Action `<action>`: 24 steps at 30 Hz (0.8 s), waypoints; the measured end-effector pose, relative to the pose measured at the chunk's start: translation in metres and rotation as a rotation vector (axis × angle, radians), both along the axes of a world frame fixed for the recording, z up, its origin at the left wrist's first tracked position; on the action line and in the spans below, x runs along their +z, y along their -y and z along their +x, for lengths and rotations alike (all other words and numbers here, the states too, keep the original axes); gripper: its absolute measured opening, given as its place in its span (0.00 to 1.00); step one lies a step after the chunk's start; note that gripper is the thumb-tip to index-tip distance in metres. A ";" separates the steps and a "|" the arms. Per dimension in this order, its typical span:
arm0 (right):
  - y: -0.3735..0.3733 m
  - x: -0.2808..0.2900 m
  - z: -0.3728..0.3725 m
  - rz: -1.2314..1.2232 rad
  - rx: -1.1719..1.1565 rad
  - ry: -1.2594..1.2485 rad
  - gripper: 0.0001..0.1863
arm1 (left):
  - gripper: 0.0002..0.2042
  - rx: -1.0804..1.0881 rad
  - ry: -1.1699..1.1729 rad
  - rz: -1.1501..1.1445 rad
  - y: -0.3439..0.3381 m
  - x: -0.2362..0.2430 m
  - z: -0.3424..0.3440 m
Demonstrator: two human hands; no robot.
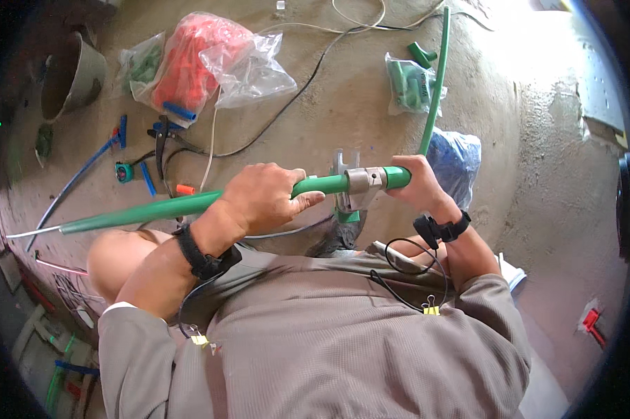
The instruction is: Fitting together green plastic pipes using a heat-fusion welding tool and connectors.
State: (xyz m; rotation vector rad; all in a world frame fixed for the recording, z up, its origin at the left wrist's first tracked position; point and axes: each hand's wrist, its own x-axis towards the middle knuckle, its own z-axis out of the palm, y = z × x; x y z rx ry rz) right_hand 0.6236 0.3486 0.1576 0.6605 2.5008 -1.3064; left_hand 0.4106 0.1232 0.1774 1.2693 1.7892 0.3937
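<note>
My left hand point(255, 199) is wrapped over a long green pipe point(147, 209) held crosswise in front of me. My right hand point(423, 185) grips a short green piece point(397, 177) at the pipe's right end. Between my hands, a cylindrical metal sleeve point(364, 180) sits round the joint, attached to an upright metal tool point(345, 159) with a green part point(346, 216) below. A thin pale rod point(28, 232) shows at the pipe's left end. Another green pipe point(438, 87) runs away from me behind my right hand; whether it touches that hand is unclear.
Bagged red fittings point(189, 70), bagged green fittings point(409, 87), a bucket point(84, 73), a blue plastic bag point(455, 167), pliers point(160, 146), a tape measure point(123, 172), blue pipe pieces point(147, 178) and tangled cables point(294, 94) lie on the concrete floor point(538, 209).
</note>
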 end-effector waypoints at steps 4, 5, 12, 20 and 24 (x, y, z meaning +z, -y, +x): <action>0.001 -0.002 0.001 0.024 0.009 -0.004 0.09 | 0.25 -0.049 -0.141 0.116 0.006 -0.006 0.005; 0.001 -0.001 0.000 0.024 0.016 0.000 0.09 | 0.25 -0.042 -0.137 0.116 0.007 -0.005 0.005; 0.002 0.002 0.000 0.023 -0.003 0.071 0.08 | 0.24 -0.105 -0.233 0.205 0.008 -0.015 0.004; 0.005 0.003 0.001 0.005 -0.026 0.081 0.08 | 0.24 -0.111 -0.268 0.258 0.010 -0.015 0.003; 0.005 0.005 -0.001 -0.014 -0.029 0.060 0.10 | 0.25 -0.095 -0.243 0.226 0.008 -0.017 0.001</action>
